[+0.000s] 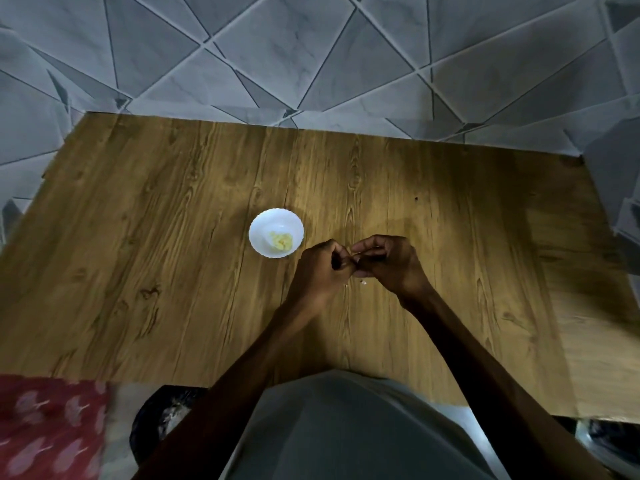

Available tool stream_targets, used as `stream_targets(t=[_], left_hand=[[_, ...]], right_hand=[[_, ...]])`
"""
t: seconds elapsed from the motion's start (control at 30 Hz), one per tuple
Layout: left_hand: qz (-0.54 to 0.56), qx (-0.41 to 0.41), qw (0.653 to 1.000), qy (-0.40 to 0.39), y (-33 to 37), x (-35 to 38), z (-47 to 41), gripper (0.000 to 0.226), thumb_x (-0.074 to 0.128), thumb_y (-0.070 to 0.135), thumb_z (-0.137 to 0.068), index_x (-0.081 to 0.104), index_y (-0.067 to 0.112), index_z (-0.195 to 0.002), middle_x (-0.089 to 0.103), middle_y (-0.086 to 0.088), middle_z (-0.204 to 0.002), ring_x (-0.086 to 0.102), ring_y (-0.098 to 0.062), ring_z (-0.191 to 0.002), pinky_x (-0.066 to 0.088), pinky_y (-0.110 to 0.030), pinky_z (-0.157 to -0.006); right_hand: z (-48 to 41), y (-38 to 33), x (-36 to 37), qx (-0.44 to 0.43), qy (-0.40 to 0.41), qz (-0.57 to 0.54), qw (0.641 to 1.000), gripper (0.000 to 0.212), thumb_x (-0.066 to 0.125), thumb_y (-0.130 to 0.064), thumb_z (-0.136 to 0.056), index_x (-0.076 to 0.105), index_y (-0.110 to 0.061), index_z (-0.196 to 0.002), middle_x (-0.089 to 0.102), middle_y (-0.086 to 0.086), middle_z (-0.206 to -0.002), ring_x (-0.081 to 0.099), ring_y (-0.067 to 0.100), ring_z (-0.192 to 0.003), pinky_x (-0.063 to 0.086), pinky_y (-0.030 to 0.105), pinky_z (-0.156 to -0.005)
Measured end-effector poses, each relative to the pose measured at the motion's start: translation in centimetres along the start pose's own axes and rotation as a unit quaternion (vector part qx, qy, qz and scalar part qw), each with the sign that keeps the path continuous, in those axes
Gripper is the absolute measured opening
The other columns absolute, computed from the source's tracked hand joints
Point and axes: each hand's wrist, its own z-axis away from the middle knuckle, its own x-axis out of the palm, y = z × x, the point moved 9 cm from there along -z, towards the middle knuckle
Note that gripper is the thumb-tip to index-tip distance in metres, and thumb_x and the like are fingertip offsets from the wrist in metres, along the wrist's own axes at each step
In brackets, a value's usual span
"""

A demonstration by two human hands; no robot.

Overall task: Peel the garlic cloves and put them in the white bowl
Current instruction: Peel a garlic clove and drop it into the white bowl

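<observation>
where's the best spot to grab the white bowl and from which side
Pinch the white bowl by its scalloped rim on the far-left side, coming from the left. It sits upright and shallow, the peeled garlic lies toward its near-right, and the left hand and right hand pinch what looks like a garlic clove just right of it.

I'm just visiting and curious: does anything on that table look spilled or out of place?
Only a little: pale scraps lie on the wooden table under the left hand and right hand, which pinch what seems a garlic clove. Likely dropped peel. The white bowl stands upright.
</observation>
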Motion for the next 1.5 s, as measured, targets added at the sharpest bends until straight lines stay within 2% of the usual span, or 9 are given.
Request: stream_targets(t=[0.3,0.6,0.7,0.8,0.97,1.1,1.2,1.37,1.5], left_hand=[[0.085,-0.121,0.988,-0.050,-3.3,0.5,0.5,0.009,0.057,0.022,-0.091,0.064,0.021,-0.085,0.066,0.002,-0.075,0.065,-0.018,-0.076,0.050,-0.035,-0.070],[-0.092,-0.176,0.976,-0.084,-9.2,2.3,2.2,0.025,0.068,0.028,-0.088,0.072,0.004,-0.097,0.071,-0.006,-0.096,0.066,-0.020,-0.089,0.043,-0.024,-0.073],[-0.097,-0.173,0.977,-0.075,-10.0,2.5,2.5,0.025,0.076,0.030,-0.078,0.075,0.007,-0.089,0.073,-0.004,-0.092,0.066,-0.017,-0.082,0.046,-0.025,-0.073],[-0.071,-0.172,0.981,-0.054,-10.3,2.5,2.6,0.033,0.074,0.041,-0.067,0.073,0.011,-0.079,0.073,-0.001,-0.081,0.066,-0.016,-0.074,0.053,-0.035,-0.073],[-0.024,-0.142,0.989,-0.023,-10.2,2.2,2.6,0.007,0.066,0.011,-0.083,0.071,0.013,-0.087,0.072,0.001,-0.091,0.064,-0.012,-0.085,0.048,-0.025,-0.082],[-0.013,-0.153,0.988,-0.025,-10.4,2.2,2.8,0.011,0.058,0.011,-0.094,0.068,0.013,-0.088,0.068,0.001,-0.085,0.063,-0.014,-0.077,0.049,-0.027,-0.072],[-0.003,-0.161,0.987,-0.031,-10.9,2.3,3.1,0.015,0.060,0.005,-0.090,0.070,0.016,-0.088,0.071,0.000,-0.088,0.067,-0.016,-0.076,0.058,-0.035,-0.075],[-0.026,-0.178,0.984,-0.014,-11.8,1.4,3.8,0.007,0.073,0.015,-0.080,0.073,0.018,-0.086,0.072,0.004,-0.084,0.067,-0.011,-0.075,0.054,-0.027,-0.073],[-0.075,-0.197,0.977,-0.034,-12.7,1.0,4.1,0.014,0.071,0.017,-0.081,0.073,0.015,-0.094,0.072,0.002,-0.093,0.065,-0.014,-0.084,0.051,-0.028,-0.078]], right_hand=[[-0.6,1.3,0.6,0.018,-0.030,-0.038,0.999,0.016,0.070,0.001,-0.086,0.068,0.000,-0.101,0.075,0.013,-0.086,0.074,0.023,-0.077,0.060,0.027,-0.068],[-5.4,3.5,3.6,-0.072,0.006,0.259,0.963,0.012,0.075,-0.003,-0.080,0.074,-0.014,-0.075,0.070,-0.006,-0.073,0.069,0.009,-0.067,0.057,0.027,-0.064],[-6.6,4.5,5.7,-0.086,-0.029,0.373,0.924,0.015,0.061,-0.004,-0.087,0.071,-0.015,-0.087,0.070,0.002,-0.089,0.068,0.020,-0.082,0.057,0.036,-0.073],[-6.6,5.3,6.5,-0.129,-0.040,0.457,0.879,0.024,0.053,-0.003,-0.088,0.069,-0.013,-0.103,0.068,0.006,-0.104,0.063,0.024,-0.091,0.050,0.033,-0.078],[-3.5,5.2,3.0,-0.109,0.058,0.336,0.934,0.021,0.054,-0.002,-0.092,0.068,-0.015,-0.102,0.066,-0.004,-0.099,0.064,0.009,-0.082,0.046,0.014,-0.064],[-0.4,7.6,1.8,-0.107,0.100,0.426,0.893,0.039,0.054,0.007,-0.090,0.059,-0.008,-0.126,0.059,0.012,-0.126,0.061,0.026,-0.106,0.057,0.034,-0.079],[0.3,9.1,2.7,-0.089,0.093,0.465,0.876,0.045,0.050,0.001,-0.095,0.045,0.000,-0.139,0.045,0.019,-0.138,0.052,0.033,-0.110,0.054,0.035,-0.078],[0.5,7.6,7.6,-0.136,0.037,0.475,0.869,0.036,0.070,0.013,-0.075,0.062,0.013,-0.111,0.058,0.028,-0.113,0.060,0.044,-0.088,0.056,0.042,-0.052],[1.5,6.4,10.2,-0.202,-0.017,0.490,0.848,0.039,0.074,0.011,-0.068,0.065,0.006,-0.105,0.061,0.025,-0.109,0.061,0.042,-0.091,0.056,0.040,-0.056]])
